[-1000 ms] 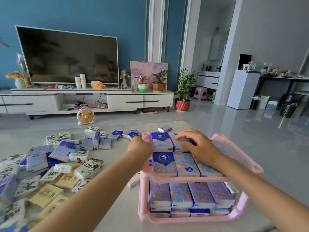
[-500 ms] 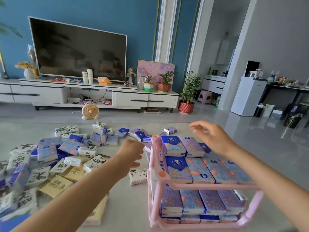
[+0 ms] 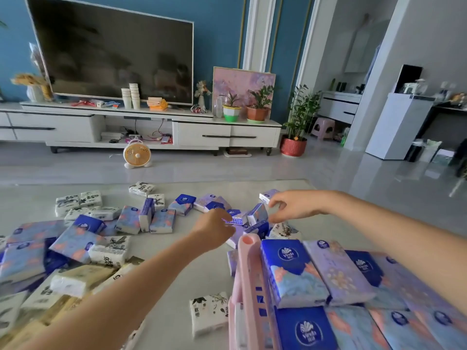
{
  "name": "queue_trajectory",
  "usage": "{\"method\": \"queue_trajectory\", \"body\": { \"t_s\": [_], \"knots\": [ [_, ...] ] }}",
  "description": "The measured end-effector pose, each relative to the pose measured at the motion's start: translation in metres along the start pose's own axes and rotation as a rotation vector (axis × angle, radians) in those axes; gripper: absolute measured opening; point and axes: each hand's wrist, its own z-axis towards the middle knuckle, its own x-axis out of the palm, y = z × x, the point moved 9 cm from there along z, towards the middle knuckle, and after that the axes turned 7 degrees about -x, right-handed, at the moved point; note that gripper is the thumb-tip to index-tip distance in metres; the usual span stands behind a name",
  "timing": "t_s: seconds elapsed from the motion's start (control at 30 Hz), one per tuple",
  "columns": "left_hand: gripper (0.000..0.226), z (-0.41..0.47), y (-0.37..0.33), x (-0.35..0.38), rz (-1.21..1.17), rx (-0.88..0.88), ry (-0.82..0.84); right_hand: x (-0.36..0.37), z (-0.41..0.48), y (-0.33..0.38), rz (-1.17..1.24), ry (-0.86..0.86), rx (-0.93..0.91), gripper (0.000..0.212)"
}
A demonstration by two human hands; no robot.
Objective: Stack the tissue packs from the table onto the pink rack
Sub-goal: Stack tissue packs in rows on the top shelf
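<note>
Having left the pink rack (image 3: 249, 261), both hands now reach for loose tissue packs (image 3: 257, 213) on the table (image 3: 177, 286) beyond it, the right hand (image 3: 290, 207) spread-fingered and empty, the left hand (image 3: 214, 229) with fingers hidden, likely starting another pickup.

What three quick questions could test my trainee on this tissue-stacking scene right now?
1. True or false: the pink rack already holds tissue packs on top.
2. The right hand is: A open above the table; B gripping the rack; C resting on the floor.
3. Fill in: the white ink-print pack lies on the table to the rack's ___.
Key: 1 true; 2 A; 3 left.
</note>
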Motion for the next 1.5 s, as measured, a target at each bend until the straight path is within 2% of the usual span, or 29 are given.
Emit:
{"method": "queue_trajectory", "body": {
  "t_s": [0.1, 0.2, 0.27, 0.37, 0.47, 0.63, 0.77, 0.83, 0.93, 1.13, 1.23, 1.37, 1.5],
  "knots": [
    [0.044, 0.03, 0.006, 0.035, 0.076, 0.013, 0.06, 0.014, 0.034, -0.017, -0.023, 0.127, 0.046, 0.065],
    [0.048, 0.047, 0.003, 0.043, 0.07, 0.008, -0.034, 0.032, 0.052, -0.033, 0.029, 0.25, 0.116, 0.077],
    [0.05, 0.056, -0.003, 0.046, 0.131, 0.033, -0.077, 0.039, 0.06, -0.035, 0.066, 0.247, 0.113, 0.077],
    [0.064, 0.069, 0.002, 0.065, 0.327, 0.009, 0.032, 0.04, 0.073, -0.026, -0.08, 0.21, 0.017, 0.064],
    [0.069, 0.076, 0.02, 0.081, 0.303, -0.097, 0.126, 0.043, 0.086, -0.013, -0.203, 0.182, -0.075, 0.052],
    [0.064, 0.078, 0.02, 0.08, 0.27, -0.073, 0.081, 0.047, 0.09, 0.001, -0.284, 0.101, -0.23, 0.022],
    [0.057, 0.076, 0.021, 0.07, 0.322, -0.046, 0.009, 0.028, 0.077, 0.009, -0.262, 0.013, -0.308, 0.018],
    [0.057, 0.069, 0.024, 0.063, 0.291, -0.042, -0.001, 0.007, 0.068, 0.01, -0.175, -0.098, -0.318, 0.019],
    [0.065, 0.046, 0.03, 0.042, 0.155, -0.069, -0.048, -0.024, 0.044, 0.004, 0.133, -0.242, -0.326, 0.017],
    [0.065, -0.04, 0.014, -0.055, -0.104, 0.044, -0.451, -0.063, -0.025, -0.024, 0.537, -0.347, -0.292, 0.007],
    [0.063, -0.072, -0.011, -0.094, -0.194, 0.104, -0.546, -0.077, -0.063, -0.041, 0.69, -0.392, -0.265, 0.014],
    [0.051, -0.122, -0.075, -0.117, -0.297, 0.236, -0.591, -0.081, -0.108, -0.062, 0.884, -0.359, -0.204, 0.027],
    [0.05, -0.166, -0.149, -0.07, -0.152, 0.338, -0.439, -0.065, -0.145, -0.075, 0.861, -0.201, -0.176, 0.019]
  ]
}}
